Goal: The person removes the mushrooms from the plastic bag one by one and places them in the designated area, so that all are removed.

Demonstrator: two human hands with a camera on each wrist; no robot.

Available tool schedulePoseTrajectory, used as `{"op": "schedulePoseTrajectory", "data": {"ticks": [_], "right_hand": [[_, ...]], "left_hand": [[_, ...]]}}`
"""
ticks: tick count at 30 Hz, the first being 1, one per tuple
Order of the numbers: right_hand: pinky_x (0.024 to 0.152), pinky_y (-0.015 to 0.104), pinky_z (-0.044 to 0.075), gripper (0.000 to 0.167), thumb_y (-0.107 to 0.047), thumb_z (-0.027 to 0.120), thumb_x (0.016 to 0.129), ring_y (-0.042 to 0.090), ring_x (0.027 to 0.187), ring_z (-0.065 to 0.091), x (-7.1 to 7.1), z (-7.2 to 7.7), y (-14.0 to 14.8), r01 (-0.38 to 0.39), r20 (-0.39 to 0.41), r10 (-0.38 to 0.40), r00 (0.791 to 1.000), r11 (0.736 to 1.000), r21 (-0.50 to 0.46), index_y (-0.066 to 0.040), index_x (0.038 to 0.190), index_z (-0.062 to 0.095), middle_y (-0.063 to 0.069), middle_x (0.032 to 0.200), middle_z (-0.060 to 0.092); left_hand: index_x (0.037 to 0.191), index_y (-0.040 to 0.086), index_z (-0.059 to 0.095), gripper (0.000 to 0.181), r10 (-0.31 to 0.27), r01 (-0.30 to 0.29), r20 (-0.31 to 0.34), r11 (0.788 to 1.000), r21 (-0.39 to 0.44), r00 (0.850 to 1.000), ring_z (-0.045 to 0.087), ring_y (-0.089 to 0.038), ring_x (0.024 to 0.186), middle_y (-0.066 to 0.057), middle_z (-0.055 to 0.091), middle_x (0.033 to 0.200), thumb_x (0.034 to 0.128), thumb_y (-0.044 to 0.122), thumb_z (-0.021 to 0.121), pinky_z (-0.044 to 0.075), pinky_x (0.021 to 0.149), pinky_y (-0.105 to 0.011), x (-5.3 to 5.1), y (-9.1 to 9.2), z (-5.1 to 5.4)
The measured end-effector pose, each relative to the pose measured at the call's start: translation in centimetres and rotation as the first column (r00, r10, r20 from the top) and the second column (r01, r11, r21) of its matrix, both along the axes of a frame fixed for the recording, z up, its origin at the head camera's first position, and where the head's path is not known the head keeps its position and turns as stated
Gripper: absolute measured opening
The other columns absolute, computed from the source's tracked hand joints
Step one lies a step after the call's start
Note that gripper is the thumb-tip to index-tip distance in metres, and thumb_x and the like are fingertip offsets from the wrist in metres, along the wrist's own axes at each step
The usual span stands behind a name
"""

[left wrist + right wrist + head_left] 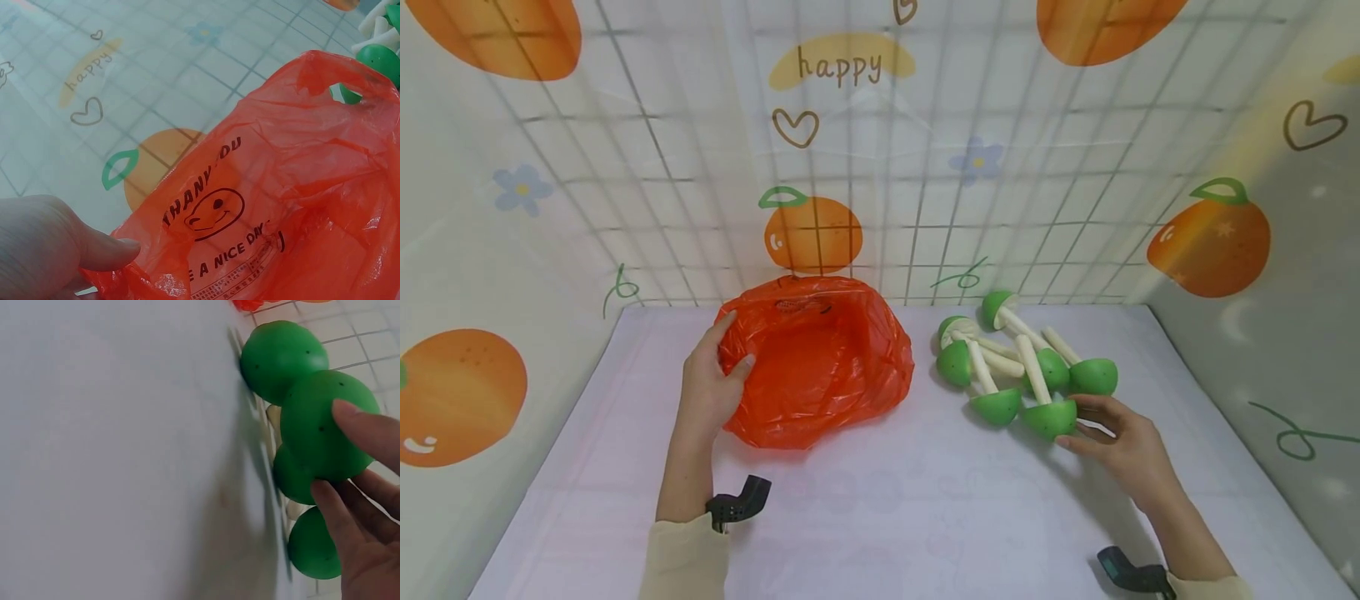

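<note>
A red plastic bag (820, 367) lies with its mouth spread wide on the left half of the table. My left hand (711, 379) holds its left rim, thumb inside and fingers outside. Printed words and a smiling face mark the bag (219, 212) in the left wrist view. To the right lies a pile of toy mushrooms with green caps and pale stems. My right hand (1123, 446) pinches the cap of the nearest toy mushroom (1051, 419) between thumb and fingers. In the right wrist view, the thumb lies across that green cap (319, 434).
Beside the held one, several more mushrooms lie jumbled, among them a front one (997, 407) and a rear one (997, 310). A white wire grid (917, 242) stands behind the table (880, 517), seen through a printed sheet that also covers the sides.
</note>
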State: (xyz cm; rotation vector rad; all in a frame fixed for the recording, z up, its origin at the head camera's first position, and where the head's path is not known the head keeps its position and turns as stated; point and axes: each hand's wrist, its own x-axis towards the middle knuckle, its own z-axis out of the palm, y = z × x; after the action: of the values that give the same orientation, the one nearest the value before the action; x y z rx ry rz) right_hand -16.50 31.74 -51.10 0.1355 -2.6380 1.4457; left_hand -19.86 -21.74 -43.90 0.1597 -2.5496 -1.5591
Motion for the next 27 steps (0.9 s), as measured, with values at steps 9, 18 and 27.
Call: {"op": "schedulePoseTrajectory", "data": {"ticks": [9,18,27], "right_hand": [[0.090,0.012,0.054,0.074,-0.013,0.090,0.084,-0.015,0.108,0.057,0.07,-0.39,-0.30,-0.001,0.095,0.001,0.996,1.000,0.000,0.003,0.146,0.052,0.024,0.142,0.056],[0.089,0.011,0.053,0.076,-0.014,0.092,0.083,-0.014,0.106,0.057,0.03,-0.73,-0.11,0.018,0.133,-0.023,0.991,0.999,0.033,0.000,0.147,0.052,0.027,0.143,0.057],[0.088,0.011,0.053,0.075,-0.013,0.091,0.084,-0.015,0.107,0.056,0.06,-0.95,-0.07,0.010,0.119,-0.016,0.993,0.999,0.046,0.000,0.147,0.053,0.028,0.142,0.058]], "left_hand": [[0.167,0.018,0.031,0.073,-0.008,0.008,-0.012,1.000,0.000,1.000,0.043,-0.037,0.144,-0.013,0.040,0.164,0.1032,0.002,0.063,0.045,0.113,-0.057,-0.08,-0.02,-0.13],[0.167,0.018,0.032,0.073,-0.010,0.010,-0.015,1.000,-0.008,1.000,0.043,-0.037,0.144,-0.013,0.040,0.164,0.1028,0.002,0.064,0.045,0.114,-0.057,-0.09,-0.08,-0.24],[0.166,0.018,0.035,0.072,-0.002,0.002,-0.020,1.000,-0.008,1.000,0.042,-0.037,0.145,-0.013,0.041,0.164,0.1025,0.002,0.064,0.044,0.114,-0.059,-0.04,-0.13,-0.04]]}}
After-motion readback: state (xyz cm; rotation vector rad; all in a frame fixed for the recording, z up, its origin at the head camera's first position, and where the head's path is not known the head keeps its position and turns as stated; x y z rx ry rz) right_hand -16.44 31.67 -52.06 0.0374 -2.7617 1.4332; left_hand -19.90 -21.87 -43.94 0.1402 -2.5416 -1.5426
